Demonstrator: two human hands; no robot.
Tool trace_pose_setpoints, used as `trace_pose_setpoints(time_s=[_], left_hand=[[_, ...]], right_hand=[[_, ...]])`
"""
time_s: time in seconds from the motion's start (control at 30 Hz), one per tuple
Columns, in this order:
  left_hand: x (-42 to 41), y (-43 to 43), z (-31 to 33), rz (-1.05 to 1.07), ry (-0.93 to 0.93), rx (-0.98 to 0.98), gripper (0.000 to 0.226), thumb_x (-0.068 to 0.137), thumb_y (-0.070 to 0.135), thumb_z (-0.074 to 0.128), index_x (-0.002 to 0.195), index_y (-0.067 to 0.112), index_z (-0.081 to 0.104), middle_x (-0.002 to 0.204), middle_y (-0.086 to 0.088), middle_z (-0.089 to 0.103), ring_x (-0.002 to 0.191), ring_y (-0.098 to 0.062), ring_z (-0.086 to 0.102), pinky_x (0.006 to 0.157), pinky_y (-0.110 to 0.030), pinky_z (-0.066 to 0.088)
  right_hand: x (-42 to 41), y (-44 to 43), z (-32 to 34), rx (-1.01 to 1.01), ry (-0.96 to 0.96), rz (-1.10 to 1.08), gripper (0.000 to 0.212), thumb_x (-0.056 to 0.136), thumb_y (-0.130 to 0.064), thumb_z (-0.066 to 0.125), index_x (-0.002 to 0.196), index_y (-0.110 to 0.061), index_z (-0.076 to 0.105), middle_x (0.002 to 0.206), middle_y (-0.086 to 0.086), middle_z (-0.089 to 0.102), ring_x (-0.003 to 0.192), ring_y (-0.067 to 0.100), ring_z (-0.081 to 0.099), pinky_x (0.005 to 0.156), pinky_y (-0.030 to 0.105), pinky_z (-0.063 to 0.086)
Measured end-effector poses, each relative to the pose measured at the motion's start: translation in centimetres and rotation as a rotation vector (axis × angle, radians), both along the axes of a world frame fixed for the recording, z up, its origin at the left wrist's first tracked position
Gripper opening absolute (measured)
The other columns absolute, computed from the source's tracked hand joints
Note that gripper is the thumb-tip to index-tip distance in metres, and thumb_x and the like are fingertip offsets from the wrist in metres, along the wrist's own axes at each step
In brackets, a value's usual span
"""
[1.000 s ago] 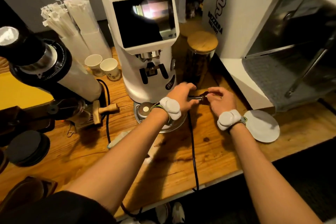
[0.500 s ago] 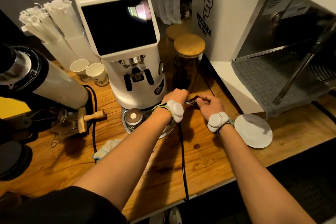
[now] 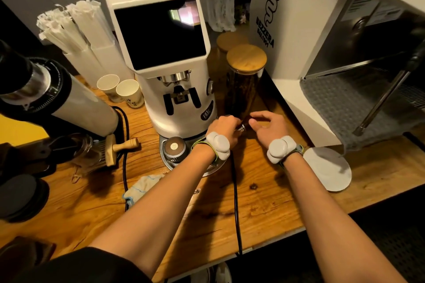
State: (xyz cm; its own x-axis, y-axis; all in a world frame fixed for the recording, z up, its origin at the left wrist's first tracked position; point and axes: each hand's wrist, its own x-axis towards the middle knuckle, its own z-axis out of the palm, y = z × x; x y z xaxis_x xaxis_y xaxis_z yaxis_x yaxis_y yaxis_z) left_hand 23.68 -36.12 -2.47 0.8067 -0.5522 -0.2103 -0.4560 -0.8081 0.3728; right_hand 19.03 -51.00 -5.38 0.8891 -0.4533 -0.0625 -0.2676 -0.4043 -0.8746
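My left hand [image 3: 224, 130] is curled round a small metal piece [image 3: 241, 128], whose shiny end pokes out to the right of my fingers. My right hand [image 3: 270, 130] sits just right of it with thumb and forefinger bent toward it. A dark gap lies between those two fingers, and I cannot tell whether they pinch anything. Both hands hover low over the wooden counter [image 3: 264, 202], in front of a tall glass jar [image 3: 243, 89] with a wooden lid and to the right of the white coffee grinder [image 3: 161, 53].
A tamper [image 3: 174, 146] stands on the grinder's round base. A black cable [image 3: 235, 202] runs off the counter's front edge. A white saucer [image 3: 328, 170] lies at the right, below the espresso machine [image 3: 287, 30] and its steam wand [image 3: 386, 99]. A brush [image 3: 119, 146], cloth [image 3: 142, 187] and paper cups [image 3: 127, 92] sit left.
The view has shifted closer and lower. My hands stayed in the same spot by the jar; my right hand has drawn slightly away from the metal piece in my left.
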Motion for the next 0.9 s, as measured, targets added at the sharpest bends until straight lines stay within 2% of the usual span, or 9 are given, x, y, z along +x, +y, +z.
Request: trace_pose_setpoints(time_s=[0.03, 0.1, 0.17, 0.3, 0.4, 0.5, 0.57, 0.73, 0.9], left_hand=[[0.0, 0.2, -0.1, 0.019, 0.006, -0.037, 0.032, 0.093, 0.025, 0.059, 0.124, 0.017, 0.061, 0.119, -0.010, 0.067, 0.110, -0.034, 0.062, 0.091, -0.045, 0.053], [-0.2, 0.9, -0.4, 0.059, 0.008, -0.099, 0.033, 0.092, 0.025, 0.060, 0.123, 0.016, 0.060, 0.117, -0.010, 0.068, 0.110, -0.034, 0.062, 0.090, -0.045, 0.052], [-0.4, 1.5, -0.6, 0.095, -0.012, -0.155, 0.030, 0.091, 0.024, 0.061, 0.119, 0.014, 0.060, 0.114, -0.011, 0.069, 0.107, -0.035, 0.063, 0.087, -0.044, 0.052], [-0.9, 2.8, -1.1, 0.170, -0.064, -0.231, 0.023, 0.091, 0.025, 0.060, 0.111, 0.013, 0.057, 0.104, -0.011, 0.069, 0.098, -0.037, 0.063, 0.079, -0.042, 0.052], [-1.3, 3.6, -1.5, 0.215, -0.086, -0.280, 0.021, 0.091, 0.025, 0.060, 0.104, 0.010, 0.054, 0.096, -0.012, 0.068, 0.091, -0.037, 0.063, 0.076, -0.045, 0.052], [-1.7, 4.2, -1.7, 0.239, -0.094, -0.333, 0.021, 0.092, 0.025, 0.060, 0.104, 0.009, 0.054, 0.096, -0.012, 0.067, 0.091, -0.035, 0.063, 0.076, -0.046, 0.052], [-2.1, 4.6, -2.0, 0.253, -0.108, -0.384, 0.023, 0.091, 0.024, 0.062, 0.106, 0.009, 0.054, 0.098, -0.011, 0.066, 0.091, -0.033, 0.063, 0.075, -0.044, 0.052], [-3.0, 5.3, -2.8, 0.295, -0.109, -0.483, 0.028, 0.090, 0.020, 0.062, 0.114, 0.011, 0.051, 0.104, -0.009, 0.065, 0.098, -0.030, 0.061, 0.081, -0.042, 0.051], [-3.4, 5.7, -3.1, 0.335, -0.085, -0.521, 0.040, 0.087, 0.008, 0.059, 0.126, 0.007, 0.048, 0.117, -0.013, 0.061, 0.112, -0.032, 0.056, 0.092, -0.038, 0.045]], right_hand=[[0.0, 0.1, 0.4, 0.003, -0.013, 0.008, 0.020, 0.086, -0.023, 0.071, 0.105, -0.024, 0.074, 0.100, -0.007, 0.072, 0.080, 0.001, 0.066, 0.066, 0.010, 0.049], [0.2, 0.8, 1.1, 0.067, -0.035, 0.035, 0.020, 0.087, -0.022, 0.070, 0.107, -0.022, 0.074, 0.100, -0.004, 0.073, 0.083, 0.007, 0.070, 0.071, 0.024, 0.060], [0.2, 1.6, 1.9, 0.082, -0.059, 0.058, 0.021, 0.088, -0.022, 0.068, 0.109, -0.021, 0.074, 0.101, -0.002, 0.074, 0.087, 0.010, 0.071, 0.076, 0.029, 0.061], [0.3, 3.0, 3.2, -0.011, -0.092, 0.108, 0.022, 0.087, -0.027, 0.069, 0.108, -0.024, 0.075, 0.106, -0.008, 0.073, 0.096, 0.006, 0.066, 0.078, 0.016, 0.050], [0.3, 3.7, 4.0, -0.008, -0.073, 0.152, 0.024, 0.087, -0.030, 0.070, 0.110, -0.025, 0.074, 0.109, -0.010, 0.072, 0.099, 0.004, 0.064, 0.082, 0.018, 0.050], [0.2, 4.4, 4.2, 0.022, -0.058, 0.181, 0.025, 0.086, -0.033, 0.070, 0.111, -0.029, 0.073, 0.105, -0.014, 0.071, 0.081, -0.001, 0.061, 0.070, 0.018, 0.049], [0.1, 5.0, 4.1, 0.054, -0.068, 0.179, 0.024, 0.085, -0.032, 0.071, 0.109, -0.029, 0.074, 0.103, -0.014, 0.071, 0.077, -0.002, 0.061, 0.065, 0.016, 0.047], [-0.1, 6.3, 4.0, 0.107, -0.083, 0.225, 0.023, 0.081, -0.024, 0.076, 0.104, -0.028, 0.076, 0.100, -0.017, 0.072, 0.092, -0.016, 0.062, 0.073, 0.001, 0.044], [-0.7, 7.4, 4.0, 0.051, -0.092, 0.248, 0.024, 0.079, -0.020, 0.078, 0.100, -0.029, 0.077, 0.106, -0.015, 0.069, 0.102, -0.001, 0.063, 0.089, 0.016, 0.049]])
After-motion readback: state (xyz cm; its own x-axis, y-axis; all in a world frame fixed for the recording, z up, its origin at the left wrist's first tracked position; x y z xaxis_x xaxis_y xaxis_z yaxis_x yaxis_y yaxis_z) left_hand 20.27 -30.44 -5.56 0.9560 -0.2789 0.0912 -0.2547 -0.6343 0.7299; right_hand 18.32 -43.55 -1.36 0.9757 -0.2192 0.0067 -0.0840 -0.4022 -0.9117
